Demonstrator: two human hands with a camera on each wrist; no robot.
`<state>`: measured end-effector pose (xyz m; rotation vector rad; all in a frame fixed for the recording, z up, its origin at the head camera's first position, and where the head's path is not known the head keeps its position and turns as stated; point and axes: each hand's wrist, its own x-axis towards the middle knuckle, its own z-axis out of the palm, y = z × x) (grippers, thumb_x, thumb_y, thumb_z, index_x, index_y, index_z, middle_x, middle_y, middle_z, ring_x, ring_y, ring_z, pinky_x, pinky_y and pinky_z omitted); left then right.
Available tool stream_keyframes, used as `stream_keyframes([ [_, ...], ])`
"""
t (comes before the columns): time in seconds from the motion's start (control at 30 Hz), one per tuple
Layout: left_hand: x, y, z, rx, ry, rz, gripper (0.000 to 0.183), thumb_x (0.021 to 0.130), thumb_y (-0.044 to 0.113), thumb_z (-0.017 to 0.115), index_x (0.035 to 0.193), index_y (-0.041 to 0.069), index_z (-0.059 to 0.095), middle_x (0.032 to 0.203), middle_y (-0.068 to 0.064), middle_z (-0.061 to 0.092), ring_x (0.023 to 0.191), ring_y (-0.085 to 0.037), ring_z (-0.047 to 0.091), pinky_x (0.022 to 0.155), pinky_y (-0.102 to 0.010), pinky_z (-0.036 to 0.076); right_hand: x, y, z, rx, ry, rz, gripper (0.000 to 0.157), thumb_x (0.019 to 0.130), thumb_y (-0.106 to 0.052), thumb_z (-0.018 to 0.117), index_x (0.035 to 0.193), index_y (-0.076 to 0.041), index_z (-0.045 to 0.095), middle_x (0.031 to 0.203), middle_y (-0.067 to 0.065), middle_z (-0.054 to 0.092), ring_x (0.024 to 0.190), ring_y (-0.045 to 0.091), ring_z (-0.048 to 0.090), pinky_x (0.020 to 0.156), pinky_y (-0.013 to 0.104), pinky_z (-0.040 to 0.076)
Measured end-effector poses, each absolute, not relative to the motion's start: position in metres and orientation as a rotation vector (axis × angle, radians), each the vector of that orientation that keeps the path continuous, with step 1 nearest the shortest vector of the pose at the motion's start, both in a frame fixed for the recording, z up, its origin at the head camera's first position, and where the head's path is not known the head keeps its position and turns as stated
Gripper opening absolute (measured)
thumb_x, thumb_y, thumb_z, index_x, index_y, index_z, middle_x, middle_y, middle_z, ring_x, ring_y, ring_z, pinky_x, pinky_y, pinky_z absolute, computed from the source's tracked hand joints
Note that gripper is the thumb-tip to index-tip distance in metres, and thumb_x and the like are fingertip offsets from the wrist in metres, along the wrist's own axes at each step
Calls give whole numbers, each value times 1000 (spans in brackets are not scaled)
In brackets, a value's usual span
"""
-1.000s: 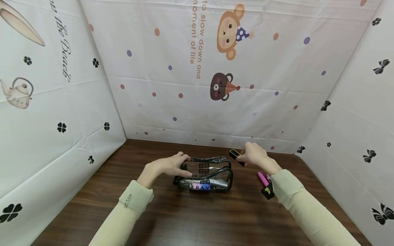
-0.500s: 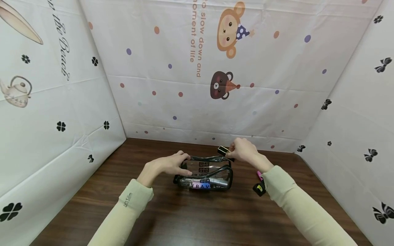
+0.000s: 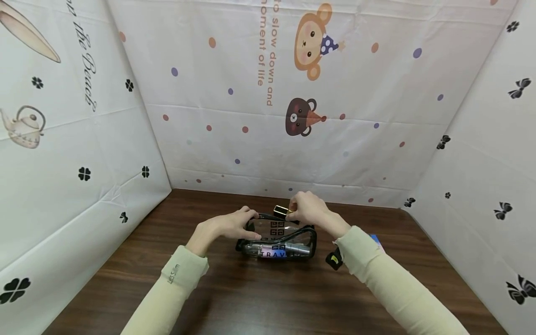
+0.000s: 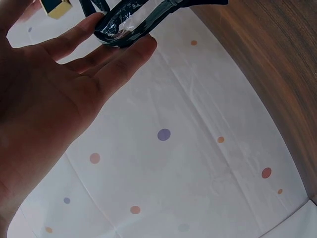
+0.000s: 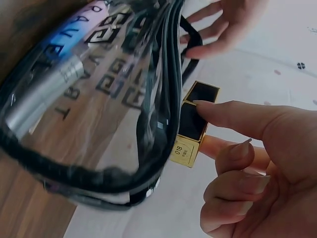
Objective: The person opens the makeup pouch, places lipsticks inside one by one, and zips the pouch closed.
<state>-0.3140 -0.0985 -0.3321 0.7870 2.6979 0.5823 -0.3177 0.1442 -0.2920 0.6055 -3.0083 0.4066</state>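
Note:
A clear pouch with black trim and printed lettering lies on the table, its upper side gaping. Inside it are a silver tube and a pink-blue item. My left hand holds the pouch's left end, thumb on the near edge and fingers on the far one. My right hand pinches a black and gold lipstick between thumb and index finger, the other fingers curled. The lipstick is at the far edge of the pouch opening, and its gold labelled end overlaps the black trim in the right wrist view.
A black object with a yellow label lies on the brown wooden table, right of the pouch. A blue item shows partly behind the right sleeve. White printed cloth stands behind and at both sides.
My right hand has carried the lipstick leftward from the right of the pouch to its far edge. The left hand and pouch have stayed in place. The right sleeve now covers the pink item.

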Motion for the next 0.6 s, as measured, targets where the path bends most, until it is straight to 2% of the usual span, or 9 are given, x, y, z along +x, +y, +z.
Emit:
stream_keyframes([
  [0.1, -314, -99, -332, 786, 2699, 581, 65, 90, 46, 64, 142, 12, 42, 136, -11, 43, 120, -25, 51, 99, -47, 44, -318, 136, -294, 616, -3024, 380, 15, 83, -30, 76, 84, -15, 72, 73, -2, 66, 57, 12, 54, 51, 26, 37],
  [0.6, -313, -99, -332, 781, 2707, 577, 63, 90, 46, 64, 139, 12, 45, 136, -13, 43, 116, -23, 52, 96, -46, 46, -315, 109, -307, 668, -3080, 348, 16, 81, -33, 78, 87, -19, 73, 82, -2, 69, 63, 12, 57, 55, 29, 46],
])
